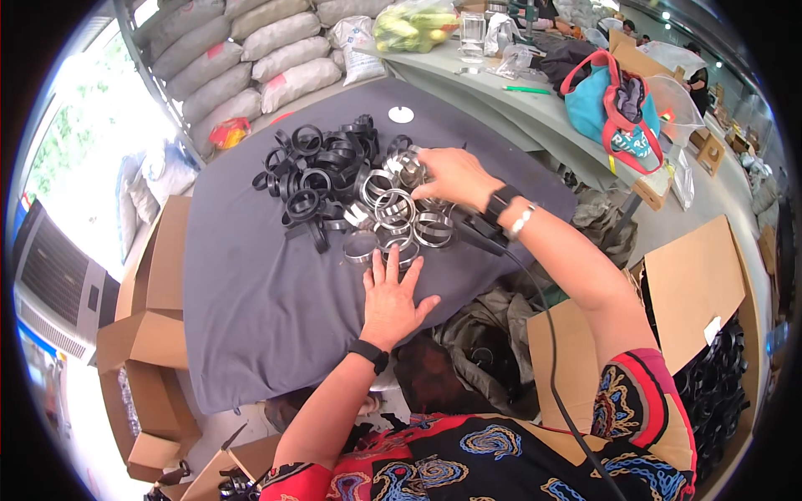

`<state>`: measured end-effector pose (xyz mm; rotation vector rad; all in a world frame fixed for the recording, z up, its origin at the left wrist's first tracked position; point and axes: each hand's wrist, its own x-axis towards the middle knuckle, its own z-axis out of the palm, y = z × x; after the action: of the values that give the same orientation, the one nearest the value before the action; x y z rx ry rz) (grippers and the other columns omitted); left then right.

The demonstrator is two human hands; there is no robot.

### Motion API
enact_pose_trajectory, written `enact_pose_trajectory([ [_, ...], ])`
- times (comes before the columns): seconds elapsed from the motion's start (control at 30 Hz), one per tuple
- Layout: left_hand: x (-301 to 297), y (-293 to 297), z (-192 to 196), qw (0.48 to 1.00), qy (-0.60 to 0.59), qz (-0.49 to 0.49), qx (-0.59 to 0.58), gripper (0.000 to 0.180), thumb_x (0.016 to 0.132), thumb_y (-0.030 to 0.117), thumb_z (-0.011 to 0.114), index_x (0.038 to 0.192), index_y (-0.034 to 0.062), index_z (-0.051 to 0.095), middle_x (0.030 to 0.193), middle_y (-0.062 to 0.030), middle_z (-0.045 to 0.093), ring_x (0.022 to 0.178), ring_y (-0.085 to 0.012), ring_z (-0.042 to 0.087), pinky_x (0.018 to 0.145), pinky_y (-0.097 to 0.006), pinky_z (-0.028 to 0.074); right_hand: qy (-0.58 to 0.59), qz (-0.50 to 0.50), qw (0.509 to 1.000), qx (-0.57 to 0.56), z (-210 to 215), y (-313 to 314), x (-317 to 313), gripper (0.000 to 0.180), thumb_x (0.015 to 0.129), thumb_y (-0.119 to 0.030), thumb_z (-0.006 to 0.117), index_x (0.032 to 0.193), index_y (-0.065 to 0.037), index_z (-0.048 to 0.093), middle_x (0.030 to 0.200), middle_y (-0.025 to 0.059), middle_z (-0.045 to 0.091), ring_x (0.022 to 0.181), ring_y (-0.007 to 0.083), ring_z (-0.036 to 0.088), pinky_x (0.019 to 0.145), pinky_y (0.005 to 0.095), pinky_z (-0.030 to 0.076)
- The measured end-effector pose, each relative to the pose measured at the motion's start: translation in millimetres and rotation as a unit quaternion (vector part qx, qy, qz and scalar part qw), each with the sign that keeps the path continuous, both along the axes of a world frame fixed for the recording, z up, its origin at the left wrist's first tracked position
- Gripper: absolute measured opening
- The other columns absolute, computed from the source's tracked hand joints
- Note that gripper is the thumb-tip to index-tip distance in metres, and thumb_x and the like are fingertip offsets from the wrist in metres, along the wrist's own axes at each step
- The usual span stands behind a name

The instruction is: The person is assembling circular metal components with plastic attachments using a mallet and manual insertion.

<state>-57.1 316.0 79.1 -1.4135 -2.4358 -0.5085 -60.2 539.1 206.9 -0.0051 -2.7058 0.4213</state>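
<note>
A loose heap of silver metal rings point(394, 210) lies on the grey cloth-covered table point(251, 334). Against its left side is a pile of black rings point(322, 171), some with short tabs. My left hand point(389, 307) is open at the near edge of the silver heap, fingers spread, with the fingertips touching the nearest rings. Over the far right of the heap, my right hand point(458, 177) curls its thumb and fingers around a few silver metal rings; the palm hides part of them. A black device with a cable point(484, 234) lies beside the heap, under my right forearm.
A white disc point(401, 114) sits behind the piles. On the side table stand a blue-and-red bag point(614, 108) and a plastic bag of green produce point(415, 27). Cardboard boxes point(159, 334) flank the table; the right one point(697, 292) holds black parts. Stacked sacks point(284, 58) line the back.
</note>
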Motion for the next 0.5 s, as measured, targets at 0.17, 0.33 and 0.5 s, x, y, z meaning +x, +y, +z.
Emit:
enact_pose_trajectory([
  [0.17,3,-1,1,1.000,-0.010,0.021,-0.005,0.070,0.076,0.051,0.065,0.134,0.0155,0.047,0.145,-0.0242,0.027,0.132,-0.0484,0.023,0.103,-0.056,0.025,-0.127,0.119,0.983,-0.051,-53,37,21,0.040,0.071,-0.041,0.072,0.076,-0.001,0.066,0.067,0.0159,0.064,0.065,0.0284,0.063,0.063,0.0389,0.048],
  [0.33,4,-4,2,1.000,-0.025,-0.002,-0.003,0.068,0.077,0.052,0.064,0.132,0.0159,0.049,0.145,-0.0237,0.027,0.132,-0.0492,0.022,0.104,-0.057,0.025,-0.229,0.031,0.940,-0.251,-56,22,38,0.028,0.083,-0.023,0.067,0.072,0.003,0.062,0.060,0.0090,0.060,0.051,0.0149,0.061,0.048,0.0299,0.049],
  [0.5,7,-15,0,0.999,-0.034,0.003,0.001,0.066,0.078,0.052,0.063,0.133,0.0176,0.049,0.145,-0.0224,0.027,0.132,-0.0487,0.022,0.105,-0.057,0.024,-0.267,-0.016,0.909,-0.320,-73,23,18,0.026,0.086,-0.019,0.063,0.073,0.004,0.060,0.060,0.0091,0.060,0.050,0.0151,0.061,0.046,0.0273,0.050],
])
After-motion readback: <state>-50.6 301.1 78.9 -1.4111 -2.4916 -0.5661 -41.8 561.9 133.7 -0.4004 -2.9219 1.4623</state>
